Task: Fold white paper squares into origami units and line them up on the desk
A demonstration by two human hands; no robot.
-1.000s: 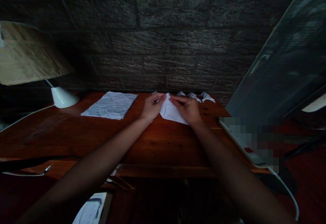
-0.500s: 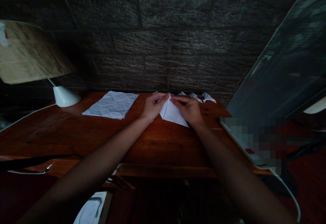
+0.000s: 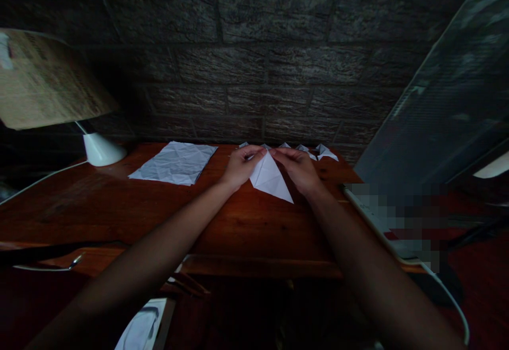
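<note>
A white sheet folded into a pointed shape (image 3: 270, 179) lies on the wooden desk (image 3: 246, 222) near the back. My left hand (image 3: 239, 167) pinches its upper left edge, fingers closed on the paper. My right hand (image 3: 298, 169) presses and pinches its upper right edge. The fingertips of both hands meet at the top point of the folded paper.
A creased flat sheet (image 3: 174, 163) lies to the left. Several small folded paper pieces (image 3: 314, 151) line the back edge by the brick wall. A white-based lamp (image 3: 101, 150) stands at the left, a white power strip (image 3: 382, 228) at the right.
My right hand has slid a little to the right off the paper's middle, so more of the folded sheet shows. The left hand has stayed put.
</note>
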